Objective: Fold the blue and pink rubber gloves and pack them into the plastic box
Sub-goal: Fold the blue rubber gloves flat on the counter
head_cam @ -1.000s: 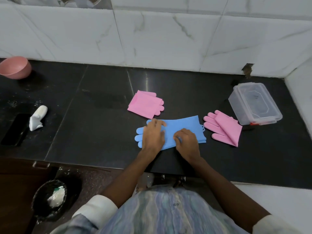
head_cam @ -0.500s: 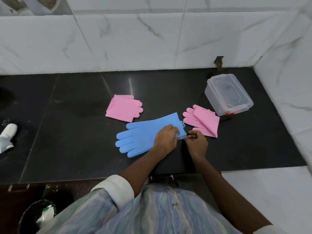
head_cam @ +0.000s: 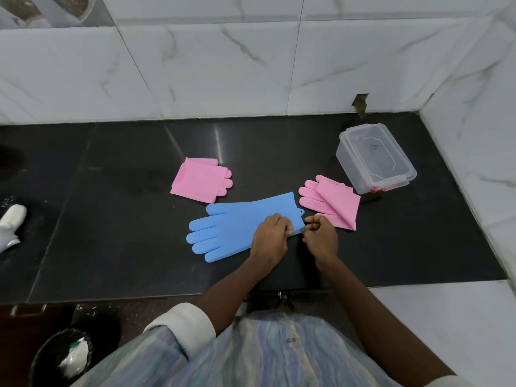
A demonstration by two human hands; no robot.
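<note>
A blue rubber glove (head_cam: 234,227) lies flat on the black counter (head_cam: 125,233), fingers pointing left, cuff at the right. My left hand (head_cam: 270,241) rests on the cuff end and pinches its near edge. My right hand (head_cam: 320,238) pinches the cuff corner just right of it. One folded pink glove (head_cam: 199,180) lies behind the blue one to the left. A second folded pink glove (head_cam: 332,203) lies to the right of the cuff. The clear plastic box (head_cam: 375,159), lid on, stands at the back right.
White marble walls close the counter at the back and right. A white object (head_cam: 11,223) lies at the left edge. A black bin (head_cam: 62,356) stands on the floor at the lower left. The counter's front edge runs just below my wrists.
Both hands have slid from the middle of the blue glove to its cuff end. The view has swung right, so the pink bowl and phone are out of sight.
</note>
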